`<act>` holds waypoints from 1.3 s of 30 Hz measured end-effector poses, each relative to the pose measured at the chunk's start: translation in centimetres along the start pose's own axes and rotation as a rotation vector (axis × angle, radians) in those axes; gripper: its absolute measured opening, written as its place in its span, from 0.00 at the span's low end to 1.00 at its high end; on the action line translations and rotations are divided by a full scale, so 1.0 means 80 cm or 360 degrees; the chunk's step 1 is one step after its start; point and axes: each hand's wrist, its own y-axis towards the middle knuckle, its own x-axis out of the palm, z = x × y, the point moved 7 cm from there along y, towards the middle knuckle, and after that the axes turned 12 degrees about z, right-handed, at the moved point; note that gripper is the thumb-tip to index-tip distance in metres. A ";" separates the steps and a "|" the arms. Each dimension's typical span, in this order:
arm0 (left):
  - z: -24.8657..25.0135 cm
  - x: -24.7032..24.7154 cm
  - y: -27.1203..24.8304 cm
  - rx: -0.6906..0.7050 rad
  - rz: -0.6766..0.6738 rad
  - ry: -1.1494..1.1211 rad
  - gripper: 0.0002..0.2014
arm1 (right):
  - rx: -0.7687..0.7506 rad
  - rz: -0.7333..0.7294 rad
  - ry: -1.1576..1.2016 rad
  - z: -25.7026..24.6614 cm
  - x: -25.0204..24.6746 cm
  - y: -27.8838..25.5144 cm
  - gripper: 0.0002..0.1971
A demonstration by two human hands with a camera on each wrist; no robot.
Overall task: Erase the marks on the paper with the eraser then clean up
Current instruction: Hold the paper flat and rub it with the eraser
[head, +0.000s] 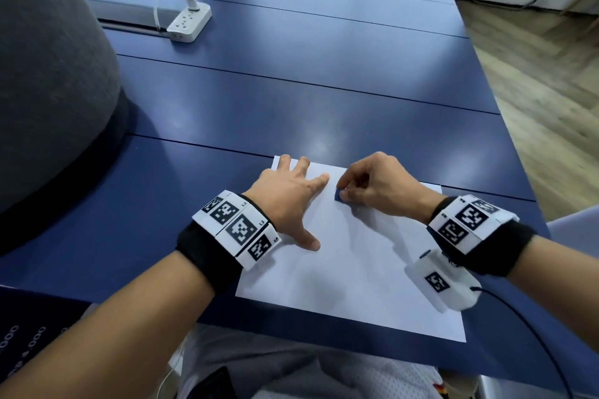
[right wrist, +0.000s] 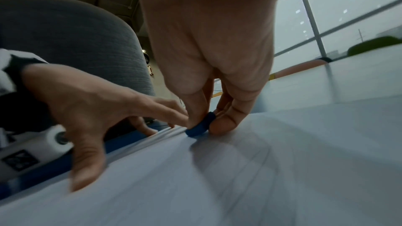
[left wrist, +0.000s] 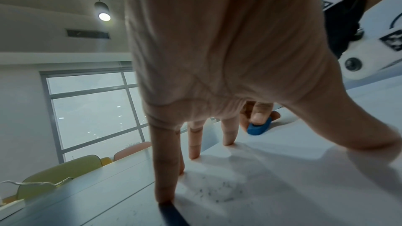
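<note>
The white rectangular sheet of paper (head: 350, 269) lies flat at the near edge of the dark blue slatted table (head: 324, 100), and the left hand (head: 288, 201) is spread over its far left corner, fingers straight and pressing down to pin it. The right hand (head: 376, 188) pinches a small blue rubber eraser (head: 338, 195) between thumb and fingertips, its lower edge touching the sheet just beside the left index finger. From above the paper looks clean; I can make out no marks on it, though faint ones could be hidden under the hands. The left wrist view shows dark eraser crumbs (left wrist: 217, 193) scattered on the sheet beneath the left palm, so I judge the rubbing is well along and perhaps on its last patch. Clearing the crumbs and putting the eraser away is still left. A white power strip (head: 189, 22) sits well apart at the far side.
</note>
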 end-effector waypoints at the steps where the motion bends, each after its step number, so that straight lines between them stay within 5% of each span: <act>1: 0.000 -0.001 0.000 0.0001 0.0000 -0.0003 0.56 | 0.0009 0.0042 0.0002 0.002 -0.006 0.008 0.02; 4: 0.000 -0.002 0.000 -0.0002 0.0005 -0.0002 0.55 | 0.0062 0.0135 0.0053 0.006 -0.012 0.014 0.03; 9: 0.000 0.000 0.000 -0.0009 -0.0016 -0.0006 0.56 | -0.0022 -0.0090 -0.0010 -0.003 0.006 -0.018 0.03; 14: 0.000 -0.001 0.001 -0.0004 -0.0006 -0.0024 0.56 | 0.0042 0.0144 0.0043 0.006 -0.011 0.004 0.04; 19: 0.001 0.001 0.001 -0.0005 -0.0023 -0.0025 0.56 | -0.0056 -0.0117 -0.0028 -0.001 0.006 -0.023 0.05; 23: 0.000 0.001 0.002 -0.0011 -0.0009 -0.0034 0.57 | 0.0012 0.0124 0.0020 0.008 -0.014 0.007 0.04; 28: 0.000 0.002 0.001 -0.0008 -0.0008 -0.0013 0.58 | -0.0096 -0.0237 -0.0116 0.003 0.005 -0.019 0.06; 33: 0.002 0.000 0.001 -0.0001 -0.0011 -0.0030 0.56 | -0.0050 0.0021 -0.0040 0.004 -0.011 0.013 0.04; 39: 0.003 0.001 0.002 0.0001 -0.0023 -0.0007 0.57 | -0.0150 -0.0212 -0.0182 0.000 0.001 -0.019 0.05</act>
